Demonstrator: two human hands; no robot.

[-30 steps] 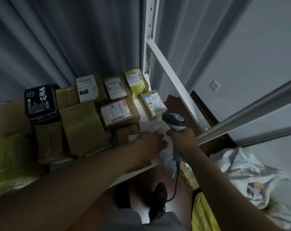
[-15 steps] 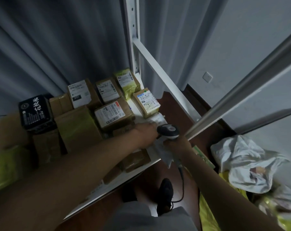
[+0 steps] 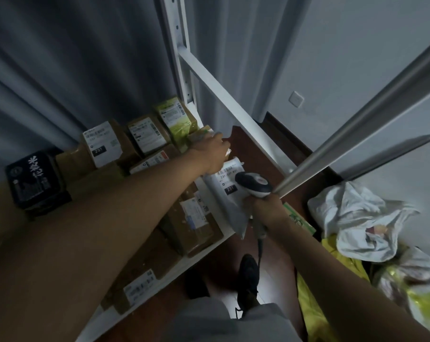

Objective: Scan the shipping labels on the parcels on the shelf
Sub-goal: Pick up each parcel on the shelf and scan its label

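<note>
Since a moment ago the left hand point(image 3: 210, 152) has left the white mailer bag point(image 3: 227, 193) and reached further back along the shelf point(image 3: 216, 201), and it now lies on a small brown parcel point(image 3: 201, 137) at the far right corner; its fingers seem to curl over that parcel's far edge, though the dim light and blur keep me from being certain. The right hand point(image 3: 263, 206) is wrapped firmly round the handle of the scanner point(image 3: 253, 186), whose rounded head hangs just over the mailer's label point(image 3: 225, 180), directly ahead of the knuckles. That mailer lies flat at the shelf's front right edge, its near end jutting past the lip just beside the gripping hand, with its long axis running from the person toward the back of the shelf and the label at the far end, printed side up. How many labels have been read I cannot tell, since nothing on the parcels marks them as done. My guess is that the mailer is the one in hand now and the small parcel under the left hand comes next. Beyond and to the left of that hand sit a green-wrapped box point(image 3: 175, 117) and two brown boxes with white labels point(image 3: 103, 144), all faces up, and nearer the person's left forearm lie more cartons point(image 3: 194, 218) with labels showing, so plenty appears to remain.
</note>
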